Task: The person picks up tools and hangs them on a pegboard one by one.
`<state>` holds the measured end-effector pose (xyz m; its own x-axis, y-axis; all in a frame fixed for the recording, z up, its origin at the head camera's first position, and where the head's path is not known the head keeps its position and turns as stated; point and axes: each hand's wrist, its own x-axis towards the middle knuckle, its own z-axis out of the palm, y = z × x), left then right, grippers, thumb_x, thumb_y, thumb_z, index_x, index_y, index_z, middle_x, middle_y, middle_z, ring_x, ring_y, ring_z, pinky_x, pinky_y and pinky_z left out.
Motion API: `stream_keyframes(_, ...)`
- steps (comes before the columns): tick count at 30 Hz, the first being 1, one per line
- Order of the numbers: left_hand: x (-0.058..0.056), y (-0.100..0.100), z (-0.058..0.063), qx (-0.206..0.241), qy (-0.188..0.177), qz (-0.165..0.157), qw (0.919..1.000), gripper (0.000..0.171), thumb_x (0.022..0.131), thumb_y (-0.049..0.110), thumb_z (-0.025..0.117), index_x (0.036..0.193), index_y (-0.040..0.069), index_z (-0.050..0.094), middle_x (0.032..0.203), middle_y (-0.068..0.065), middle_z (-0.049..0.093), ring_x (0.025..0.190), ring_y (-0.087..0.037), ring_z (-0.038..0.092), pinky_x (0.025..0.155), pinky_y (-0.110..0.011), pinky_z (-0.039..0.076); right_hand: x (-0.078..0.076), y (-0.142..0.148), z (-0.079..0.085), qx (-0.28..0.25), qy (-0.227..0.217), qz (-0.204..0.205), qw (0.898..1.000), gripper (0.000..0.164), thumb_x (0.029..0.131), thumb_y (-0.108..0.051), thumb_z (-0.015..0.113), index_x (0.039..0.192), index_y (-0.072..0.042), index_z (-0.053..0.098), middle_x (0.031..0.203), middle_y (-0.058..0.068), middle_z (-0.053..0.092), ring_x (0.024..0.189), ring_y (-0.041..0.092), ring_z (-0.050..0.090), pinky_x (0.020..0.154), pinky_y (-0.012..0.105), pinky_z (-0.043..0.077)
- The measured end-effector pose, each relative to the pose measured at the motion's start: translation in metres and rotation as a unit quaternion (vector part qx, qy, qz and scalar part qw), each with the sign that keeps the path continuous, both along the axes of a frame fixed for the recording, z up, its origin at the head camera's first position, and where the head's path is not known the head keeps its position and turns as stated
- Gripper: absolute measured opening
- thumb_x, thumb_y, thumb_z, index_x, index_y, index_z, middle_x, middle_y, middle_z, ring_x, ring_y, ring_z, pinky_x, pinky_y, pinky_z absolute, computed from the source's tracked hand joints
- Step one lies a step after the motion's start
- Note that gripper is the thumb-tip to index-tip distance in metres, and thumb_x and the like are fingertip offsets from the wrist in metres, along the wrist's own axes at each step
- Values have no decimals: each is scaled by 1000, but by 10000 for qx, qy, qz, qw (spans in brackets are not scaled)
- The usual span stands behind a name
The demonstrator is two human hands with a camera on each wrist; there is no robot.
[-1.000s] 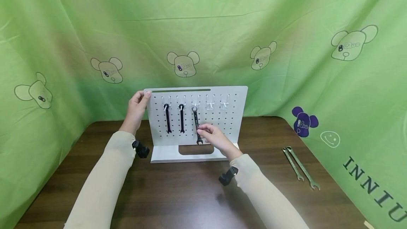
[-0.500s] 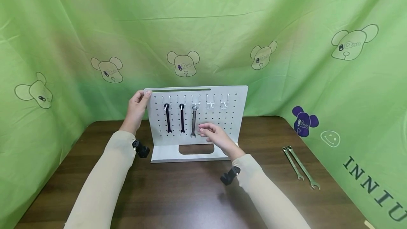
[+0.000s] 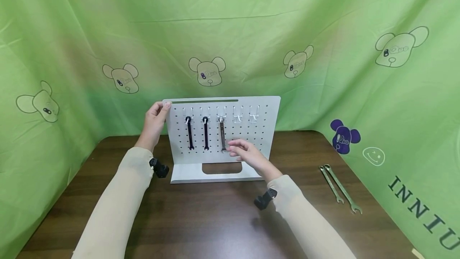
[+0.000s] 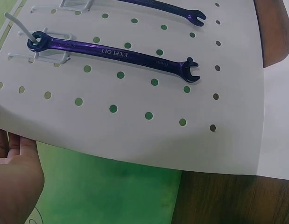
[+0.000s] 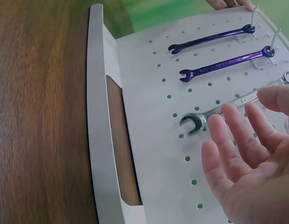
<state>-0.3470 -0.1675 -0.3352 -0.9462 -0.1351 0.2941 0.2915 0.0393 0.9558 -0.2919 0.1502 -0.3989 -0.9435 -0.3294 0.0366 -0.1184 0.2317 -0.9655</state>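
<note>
My left hand (image 3: 152,125) grips the top left corner of a white pegboard stand (image 3: 187,159), thumb in front and fingers behind. Three combination wrenches hang from its hooks by their ring ends. Two are dark purple: the left wrench (image 3: 190,135) and the middle wrench (image 3: 206,135). The third, a silver wrench (image 5: 195,122), hangs to their right, its jaw end down. Beside that lower end is my right hand (image 3: 249,157), holding nothing. In the right wrist view its fingers (image 5: 233,140) are spread and slightly bent, partly covering the silver wrench's shank.
Two more white hooks (image 3: 238,116) are fixed to the board's right half. On the brown wooden table (image 3: 215,219), at the right, lie a shorter silver wrench (image 3: 331,185) and a longer silver wrench (image 3: 341,189). Green printed cloth (image 3: 251,39) surrounds the table.
The right hand has let go of the silver wrench's lower end and drawn slightly right. The wrench swung left, then back, and hangs on its hook. The left hand stays put.
</note>
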Motion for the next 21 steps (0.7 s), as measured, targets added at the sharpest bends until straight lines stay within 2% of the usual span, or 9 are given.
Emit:
stream_keyframes(5, 1, -1, 0, -53, -11, -15, 10000, 31, 102, 42, 57, 109, 12, 58, 103, 0, 55, 94, -14, 49, 87, -31, 40, 2, 7, -2, 79, 44, 55, 9999, 41, 104, -20, 54, 136, 5, 51, 131, 24, 60, 115, 36, 61, 99, 58, 43)
stream_keyframes(12, 3, -1, 1, -13, -34, -76, 10000, 28, 103, 39, 56, 110, 12, 59, 102, 1, 54, 94, -14, 48, 87, -32, 39, 3, 25, -6, 334, 97, 47, 9994, 41, 104, -20, 55, 135, 7, 51, 127, 25, 62, 114, 39, 61, 89, 43, 50)
stream_keyframes(17, 2, -1, 1, -72, -23, -39, 10000, 30, 103, 40, 56, 110, 11, 59, 103, 0, 54, 94, -14, 48, 87, -31, 39, 5, 41, -9, 528, 50, -100, 9985, 41, 104, -21, 55, 134, 6, 52, 125, 23, 64, 110, 32, 64, 83, 35, 51)
stream_keyframes(21, 1, 0, 1, -55, -2, -6, 10000, 32, 102, 41, 57, 110, 11, 59, 103, 0, 55, 95, -14, 49, 87, -31, 40, 10, 54, -10, 650, -17, -217, 9976, 40, 103, -20, 54, 134, 6, 53, 123, 21, 65, 105, 27, 64, 85, 38, 51)
